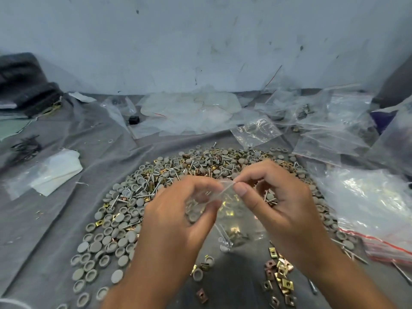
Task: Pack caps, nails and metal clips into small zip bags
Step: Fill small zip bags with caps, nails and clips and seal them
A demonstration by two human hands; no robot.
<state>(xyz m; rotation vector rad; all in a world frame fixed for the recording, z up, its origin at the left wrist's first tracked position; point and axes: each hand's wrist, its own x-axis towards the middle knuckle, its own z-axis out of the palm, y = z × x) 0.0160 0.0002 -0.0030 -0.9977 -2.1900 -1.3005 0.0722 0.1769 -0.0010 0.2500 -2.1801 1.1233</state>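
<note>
Head view | both hands (pixel 225 210) pinch zip bag (pixel 225 192) over caps (pixel 116 235)

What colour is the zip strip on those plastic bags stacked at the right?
Red, on the clear plastic zip bags lying at the right edge, seen in the head view.

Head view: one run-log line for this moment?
left hand: pinches small clear zip bag | right hand: pinches bag top | bag: parts inside

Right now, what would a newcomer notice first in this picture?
Both hands, left hand and right hand, pinch a small clear zip bag at centre. Under them spreads a big pile of grey caps, nails and brassy clips on grey cloth. Empty plastic bags clutter the right.
</note>
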